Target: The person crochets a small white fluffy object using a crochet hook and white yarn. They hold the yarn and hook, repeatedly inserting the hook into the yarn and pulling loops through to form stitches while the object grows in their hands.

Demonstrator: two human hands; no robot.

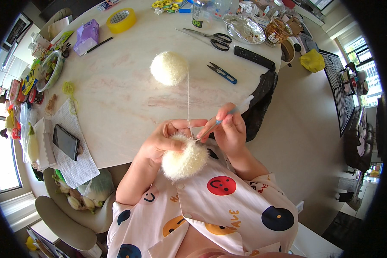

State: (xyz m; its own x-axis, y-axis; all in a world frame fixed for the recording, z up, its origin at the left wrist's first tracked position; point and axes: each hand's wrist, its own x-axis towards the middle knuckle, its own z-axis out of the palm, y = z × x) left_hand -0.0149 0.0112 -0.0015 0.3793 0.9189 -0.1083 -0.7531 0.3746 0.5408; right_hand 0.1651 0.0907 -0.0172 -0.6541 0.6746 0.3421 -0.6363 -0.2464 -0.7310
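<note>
A fluffy cream crocheted piece (184, 161) is gripped by my left hand (163, 140), whose index finger stretches out to the right with the yarn running past it. My right hand (229, 130) holds a crochet hook (218, 122) with a blue-grey handle. The hook's tip meets the top edge of the fuzzy piece, its very end hidden in the fibres. From there a taut strand of yarn (189, 100) leads up to a round ball of cream fuzzy yarn (169, 68) on the marble-patterned table (122, 96).
Blue thread snips (222, 73), black-handled scissors (220, 41) and a black remote control (254, 58) lie at the right. A yellow tape roll (121, 20) and purple tissue pack (87, 36) stand back left. Left, a smartphone (65, 142) rests on written paper (74, 161).
</note>
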